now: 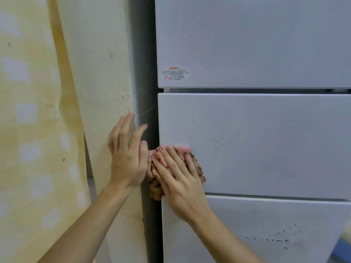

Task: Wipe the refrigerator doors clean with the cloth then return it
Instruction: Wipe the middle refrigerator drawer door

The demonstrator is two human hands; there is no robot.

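The right hand (180,179) covers most of the cloth (155,188), so only its edges show. The sticker (175,73) print is too small to read. The refrigerator doors (247,44) run off the top and right edges. A blurred yellow-and-blue shape (346,236) sits at the lower right.

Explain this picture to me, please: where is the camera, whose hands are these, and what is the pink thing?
No machine here: a person wears a camera on the head, so you look down at their own two hands. The right hand presses a pink and brown cloth flat against the middle door of a pale refrigerator, near its left edge. The left hand is open beside it, holding nothing. The lower door shows dark specks.
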